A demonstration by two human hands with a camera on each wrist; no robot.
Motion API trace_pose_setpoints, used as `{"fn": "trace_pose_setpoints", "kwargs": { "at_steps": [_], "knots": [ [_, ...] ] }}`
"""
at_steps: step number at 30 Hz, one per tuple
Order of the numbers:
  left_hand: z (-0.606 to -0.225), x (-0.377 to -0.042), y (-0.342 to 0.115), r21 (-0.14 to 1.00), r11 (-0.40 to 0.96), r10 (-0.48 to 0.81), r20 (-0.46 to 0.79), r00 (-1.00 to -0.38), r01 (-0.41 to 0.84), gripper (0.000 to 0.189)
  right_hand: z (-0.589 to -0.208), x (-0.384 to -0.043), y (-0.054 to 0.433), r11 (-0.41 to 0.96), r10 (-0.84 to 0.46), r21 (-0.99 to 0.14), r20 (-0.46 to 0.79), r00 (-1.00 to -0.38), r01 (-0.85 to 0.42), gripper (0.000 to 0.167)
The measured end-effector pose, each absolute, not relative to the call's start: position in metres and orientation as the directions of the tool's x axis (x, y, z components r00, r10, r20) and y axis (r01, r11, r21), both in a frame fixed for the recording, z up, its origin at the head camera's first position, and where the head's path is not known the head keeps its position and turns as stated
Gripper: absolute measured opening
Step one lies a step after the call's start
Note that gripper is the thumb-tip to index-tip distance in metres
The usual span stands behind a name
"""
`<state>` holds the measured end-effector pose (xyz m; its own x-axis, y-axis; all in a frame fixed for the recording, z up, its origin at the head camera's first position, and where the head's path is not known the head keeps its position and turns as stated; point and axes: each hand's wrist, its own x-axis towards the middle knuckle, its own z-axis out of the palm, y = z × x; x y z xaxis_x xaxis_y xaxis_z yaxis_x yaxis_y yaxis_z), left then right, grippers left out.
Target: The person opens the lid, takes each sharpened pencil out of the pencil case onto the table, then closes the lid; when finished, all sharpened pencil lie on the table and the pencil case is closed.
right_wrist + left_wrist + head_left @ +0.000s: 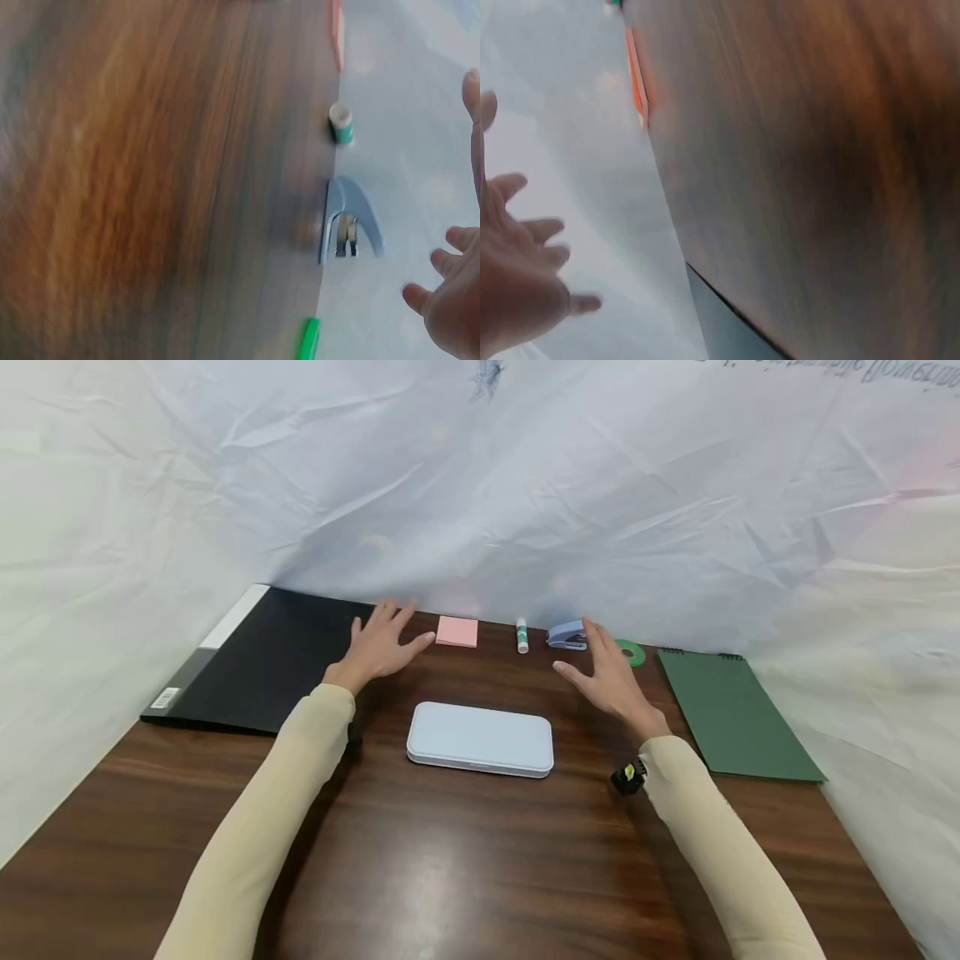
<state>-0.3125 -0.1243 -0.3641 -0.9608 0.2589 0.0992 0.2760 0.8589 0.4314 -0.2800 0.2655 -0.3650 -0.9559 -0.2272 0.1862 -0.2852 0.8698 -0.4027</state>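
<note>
Both hands hang over the table with fingers spread, holding nothing. In the head view the left hand [378,643] is over the right edge of a black folder [292,647], just left of a pink sticky note pad [457,632]. My right hand [611,677] is near a blue stapler [567,636], its fingers overlapping the stapler's right end and close to a green tape roll [632,652]. A pale blue pencil case [480,737] lies closed between the forearms. The right wrist view shows the stapler [349,217] beside the spread fingers of the right hand [457,300].
A glue stick [522,636] lies at the back between the sticky notes and the stapler. On the right is a green spiral notebook [738,714]. White sheeting [480,485] rises behind the brown wooden table [480,860] and along both sides.
</note>
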Motion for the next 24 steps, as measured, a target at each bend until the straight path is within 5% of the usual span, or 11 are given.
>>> {"fn": "trace_pose_setpoints", "kwargs": {
  "at_steps": [8,24],
  "knots": [
    [-0.366,-0.300,-0.107,0.544,0.738,0.454,0.040,-0.890,0.401,0.077,-0.356,-0.266,0.256,0.809,-0.339,-0.471,0.115,-0.934,-0.351,0.096],
    [-0.368,-0.263,-0.080,0.565,0.655,0.680,-0.151,-0.718,0.501,0.090,-0.356,-0.231,0.221,0.657,-0.631,-0.524,0.011,-0.775,-0.542,0.080]
  ]
}}
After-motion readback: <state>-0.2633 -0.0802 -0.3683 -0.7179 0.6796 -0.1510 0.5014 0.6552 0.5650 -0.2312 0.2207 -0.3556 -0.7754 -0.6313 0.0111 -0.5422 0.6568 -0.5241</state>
